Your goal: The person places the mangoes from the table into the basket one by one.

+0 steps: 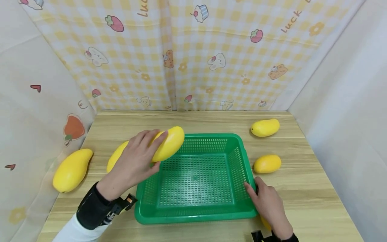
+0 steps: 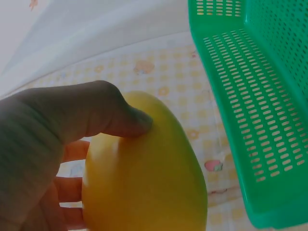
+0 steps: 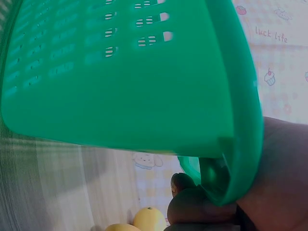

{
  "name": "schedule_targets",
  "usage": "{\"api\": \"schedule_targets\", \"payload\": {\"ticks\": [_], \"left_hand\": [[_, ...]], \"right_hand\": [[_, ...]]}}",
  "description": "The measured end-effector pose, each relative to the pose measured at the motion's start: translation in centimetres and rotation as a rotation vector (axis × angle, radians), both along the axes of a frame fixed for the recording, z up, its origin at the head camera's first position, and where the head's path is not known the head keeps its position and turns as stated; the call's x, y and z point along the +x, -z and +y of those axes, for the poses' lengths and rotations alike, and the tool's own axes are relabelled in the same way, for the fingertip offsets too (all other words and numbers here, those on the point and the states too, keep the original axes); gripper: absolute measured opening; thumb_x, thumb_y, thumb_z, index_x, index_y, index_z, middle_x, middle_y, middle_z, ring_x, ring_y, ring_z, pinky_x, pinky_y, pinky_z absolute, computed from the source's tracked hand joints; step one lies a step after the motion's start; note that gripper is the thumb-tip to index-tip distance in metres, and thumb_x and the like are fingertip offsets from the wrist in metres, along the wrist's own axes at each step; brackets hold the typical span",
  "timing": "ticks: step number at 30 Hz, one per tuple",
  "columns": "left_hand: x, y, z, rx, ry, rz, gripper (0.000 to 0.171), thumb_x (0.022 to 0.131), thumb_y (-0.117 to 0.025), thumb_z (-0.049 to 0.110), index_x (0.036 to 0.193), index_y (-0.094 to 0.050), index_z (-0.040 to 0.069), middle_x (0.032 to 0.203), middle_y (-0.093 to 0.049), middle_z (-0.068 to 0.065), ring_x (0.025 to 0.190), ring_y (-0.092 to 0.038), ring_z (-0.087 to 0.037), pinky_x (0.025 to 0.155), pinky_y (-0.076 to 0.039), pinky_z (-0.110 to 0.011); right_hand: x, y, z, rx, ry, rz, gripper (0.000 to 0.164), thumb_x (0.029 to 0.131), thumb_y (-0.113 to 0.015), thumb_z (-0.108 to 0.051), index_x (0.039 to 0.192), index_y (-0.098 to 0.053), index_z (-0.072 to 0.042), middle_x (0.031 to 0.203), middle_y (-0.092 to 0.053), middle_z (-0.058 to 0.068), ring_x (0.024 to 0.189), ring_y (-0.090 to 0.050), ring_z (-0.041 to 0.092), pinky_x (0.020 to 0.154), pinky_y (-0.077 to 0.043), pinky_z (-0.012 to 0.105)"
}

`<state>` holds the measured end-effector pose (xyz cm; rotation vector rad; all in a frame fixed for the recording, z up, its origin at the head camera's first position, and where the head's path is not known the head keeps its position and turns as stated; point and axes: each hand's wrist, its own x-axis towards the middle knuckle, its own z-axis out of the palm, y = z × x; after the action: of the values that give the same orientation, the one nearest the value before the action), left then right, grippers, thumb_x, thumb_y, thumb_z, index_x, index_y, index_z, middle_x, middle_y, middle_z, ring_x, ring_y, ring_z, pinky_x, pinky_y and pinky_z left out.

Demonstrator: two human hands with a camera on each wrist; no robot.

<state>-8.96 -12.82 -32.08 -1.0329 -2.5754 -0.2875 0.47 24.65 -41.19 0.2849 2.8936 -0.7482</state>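
My left hand (image 1: 134,161) grips a yellow mango (image 1: 170,146), raised over the far left corner of a green plastic basket (image 1: 193,219). In the left wrist view, the thumb presses across the upper end of this mango, with the other fingers behind it. My right hand (image 1: 268,203) holds the basket's right rim near the front corner, the thumb over the inner side. From the right wrist, the basket's wall (image 3: 130,106) fills much of the view and fingers curl beneath the rim. Another mango (image 1: 116,157) lies left of the basket, partly hidden by my left hand.
One mango (image 1: 73,170) lies at the table's left edge. Two more, a far mango (image 1: 265,127) and a nearer mango (image 1: 267,164), lie right of the basket. Part of a mango (image 1: 265,223) shows beside my right wrist. A checked curtain (image 1: 193,67) hangs behind the wooden table (image 1: 311,198).
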Motion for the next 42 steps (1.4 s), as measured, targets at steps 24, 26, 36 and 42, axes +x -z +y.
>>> {"api": "schedule_targets", "payload": {"ticks": [24, 26, 36, 42], "left_hand": [[-2.4, 1.4, 4.9, -0.146, 0.188, -0.101, 0.075, 0.074, -0.075, 0.017, 0.140, -0.042, 0.005, 0.126, -0.052, -0.016, 0.120, -0.045, -0.032, 0.099, -0.039, -0.047], [-2.6, 1.8, 5.1, -0.148, 0.195, -0.109, 0.075, 0.074, -0.075, 0.017, 0.140, -0.043, 0.004, 0.126, -0.053, -0.016, 0.120, -0.046, -0.033, 0.100, -0.038, -0.047], [-3.2, 3.6, 6.4, -0.149, 0.218, -0.203, 0.079, 0.072, -0.080, 0.015, 0.140, -0.042, 0.004, 0.127, -0.052, -0.015, 0.121, -0.045, -0.031, 0.100, -0.039, -0.047], [-3.4, 4.7, 7.1, -0.184, 0.222, -0.223, 0.085, 0.070, -0.082, 0.017, 0.142, -0.040, 0.004, 0.128, -0.052, -0.014, 0.120, -0.046, -0.030, 0.096, -0.043, -0.046]], "right_hand": [[-0.1, -0.1, -0.2, -0.042, 0.014, -0.013, 0.028, 0.097, -0.056, -0.033, 0.090, -0.051, -0.007, 0.057, -0.037, 0.001, 0.049, -0.040, 0.015, 0.044, -0.030, 0.027], [-0.1, 0.0, -0.2, -0.049, 0.010, -0.017, 0.028, 0.097, -0.056, -0.033, 0.088, -0.050, -0.007, 0.057, -0.036, 0.000, 0.048, -0.040, 0.015, 0.044, -0.029, 0.026], [0.0, 0.0, 0.0, -0.044, 0.009, -0.009, 0.027, 0.097, -0.056, -0.032, 0.086, -0.049, -0.008, 0.057, -0.035, 0.000, 0.048, -0.039, 0.015, 0.044, -0.028, 0.026], [0.0, -0.1, 0.0, -0.064, 0.012, -0.008, 0.027, 0.097, -0.057, -0.032, 0.087, -0.050, -0.008, 0.057, -0.035, 0.000, 0.049, -0.039, 0.015, 0.045, -0.029, 0.026]]}}
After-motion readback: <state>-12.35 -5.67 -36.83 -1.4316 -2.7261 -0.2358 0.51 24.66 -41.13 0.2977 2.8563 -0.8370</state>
